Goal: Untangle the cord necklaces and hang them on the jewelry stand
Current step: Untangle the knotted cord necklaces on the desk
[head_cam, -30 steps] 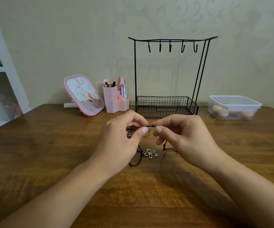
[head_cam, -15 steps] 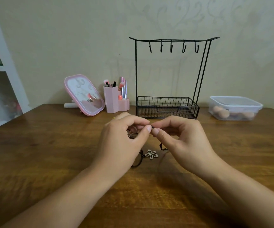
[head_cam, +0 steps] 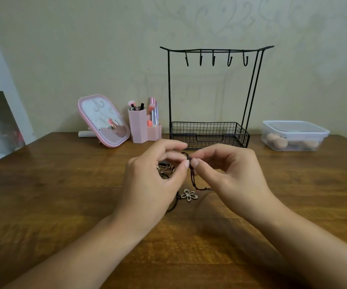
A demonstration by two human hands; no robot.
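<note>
Head view puts the wooden table (head_cam: 53,195) across the whole lower frame, and at its far edge the black wire jewelry stand (head_cam: 210,90) with all five hooks (head_cam: 213,58) bare, so by my reading no necklace has been hung yet and you are at the untangling stage. Your left hand (head_cam: 153,180) and right hand (head_cam: 231,174) meet just in front of the stand's basket, each with thumb and forefinger closed in a pinch on the dark cord (head_cam: 191,174) at a small loop near its top; the other fingers curl loosely and hold nothing. Below the pinch the cord hangs down and trails to the flower pendant (head_cam: 189,195), which lies flat on the table between your wrists. A second clump of cord with metal fittings (head_cam: 165,171) sits on the table behind your left fingers, partly hidden.

To do this well, I would keep both pinches light and close together, ease the loop open rather than pulling the ends apart, since tension will likely tighten a knot. Let the pendant rest on the table so its weight does not drag. Free one necklace fully before reaching for a hook.

No brand, label or readable writing shows anywhere.
</note>
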